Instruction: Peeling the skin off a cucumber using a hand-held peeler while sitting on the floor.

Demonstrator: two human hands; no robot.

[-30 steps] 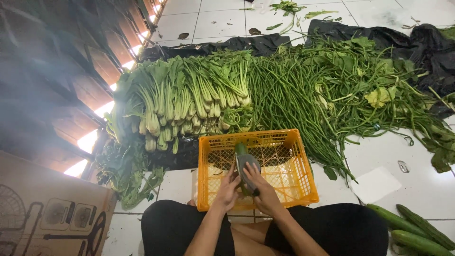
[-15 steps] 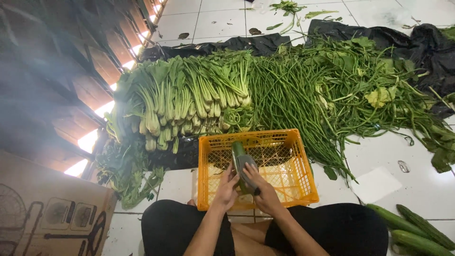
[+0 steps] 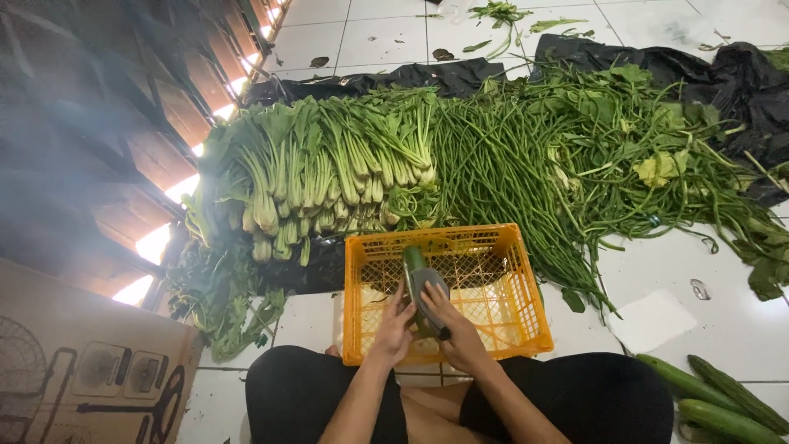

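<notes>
Head view, hands: the left hand (image 3: 393, 329) and the right hand (image 3: 454, 330) are both closed around one green cucumber (image 3: 415, 275), held upright over the orange plastic crate (image 3: 501, 247). A grey peeler-like tool (image 3: 427, 289) lies against the cucumber under the right hand; its blade is too small to make out.

Head view, cucumber: its top end is dark green and unpeeled; the lower part is hidden by the fingers, so how much skin is off cannot be told.

Head view, crate: it sits on the white tiled floor (image 3: 657, 325) just in front of the person's knees. Its mesh bottom shows through almost everywhere; no finished vegetables are visible inside.

Head view, waiting pile: three more cucumbers (image 3: 715, 395) lie on the floor to the person's right, all with skin on.

Head view, other produce: a stack of leafy greens (image 3: 329, 164) and a spread of long beans (image 3: 509, 164) lie on black plastic sheeting (image 3: 657, 62) beyond the crate. A printed cardboard box (image 3: 82, 370) stands at the person's left.

Progress, judged: early. One cucumber is in hand, nothing is done in the crate, and the rest lies untouched.
</notes>
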